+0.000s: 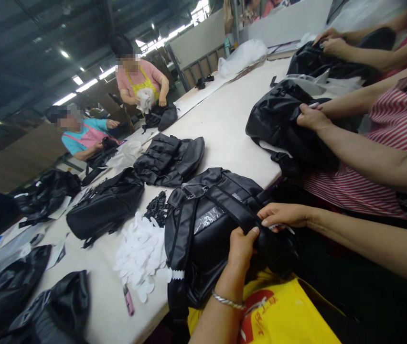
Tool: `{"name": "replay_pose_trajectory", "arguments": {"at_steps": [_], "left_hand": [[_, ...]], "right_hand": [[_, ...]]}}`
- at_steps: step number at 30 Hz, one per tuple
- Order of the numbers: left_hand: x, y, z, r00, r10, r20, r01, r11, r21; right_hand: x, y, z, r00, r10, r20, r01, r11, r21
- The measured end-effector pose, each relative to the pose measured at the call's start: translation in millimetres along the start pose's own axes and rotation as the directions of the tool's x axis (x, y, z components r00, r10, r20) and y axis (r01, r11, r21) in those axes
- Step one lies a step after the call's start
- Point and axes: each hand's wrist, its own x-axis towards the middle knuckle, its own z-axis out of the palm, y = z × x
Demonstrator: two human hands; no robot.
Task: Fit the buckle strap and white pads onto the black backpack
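A black backpack [203,267] lies at the table's near edge, with wide straps and a clear plastic-covered patch on its face. My left hand [241,246], with a twisted silver bracelet at the wrist, is closed on the backpack's strap, thumb on top. Close beside it, my right hand [284,215] pinches the edge of the same strap [232,208]. A small pale, thin thing shows under the right fingers; its kind is hidden. White cut-out pieces [141,258] are heaped left of the backpack, near black buckles [156,209] and a pink-handled tool [128,301].
More black bags [105,210] lie along the white table [225,129]. On the right, a person in a striped apron [400,129] handles another backpack [278,114]. Two people work across the table. A yellow printed apron [285,310] hangs below my hands. Plastic sheeting [242,56] lies at the back.
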Motion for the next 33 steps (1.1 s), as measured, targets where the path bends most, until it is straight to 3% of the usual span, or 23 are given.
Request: {"name": "replay_pose_trajectory", "arguments": {"at_steps": [4,7,10,13,16,19,21,24,29,33], "left_hand": [[1,4,-7.2,1.000,0.009,0.015,-0.011,0.991,0.133],[-1,14,-26.5,0.993,-0.053,0.105,0.022,0.960,0.278],[-8,16,-47.2,0.991,-0.005,0.135,-0.037,0.951,0.308],[-21,7,-52.3,0.995,0.056,0.088,-0.052,0.997,-0.057],[-36,-5,-36.9,0.996,0.088,0.018,-0.070,0.891,-0.448],[-42,-12,-13.5,0.988,0.146,0.049,-0.096,0.833,-0.545],[-39,-14,-2.0,0.984,0.165,0.062,-0.108,0.839,-0.533],[-28,-17,4.8,0.986,0.165,-0.013,-0.151,0.866,-0.476],[-21,-21,4.7,0.942,0.278,-0.187,-0.305,0.943,-0.133],[-27,-20,9.2,0.927,0.315,-0.205,-0.324,0.946,-0.014]], "right_hand": [[8,7,4,1.000,-0.015,-0.014,0.015,1.000,0.013],[13,9,8,0.998,-0.004,-0.067,0.006,1.000,0.031],[16,9,7,0.996,0.014,-0.089,-0.009,0.998,0.063],[16,8,4,0.996,0.036,-0.084,-0.023,0.988,0.150],[14,8,4,0.997,0.026,-0.079,-0.010,0.979,0.204],[14,8,7,0.997,0.025,-0.069,-0.009,0.975,0.223],[14,8,8,0.997,0.035,-0.075,-0.017,0.975,0.223],[14,6,9,0.994,0.024,-0.109,-0.003,0.984,0.180],[10,2,11,0.993,0.011,-0.119,-0.002,0.997,0.073],[12,7,10,0.993,0.000,-0.121,-0.014,0.994,-0.113]]}}
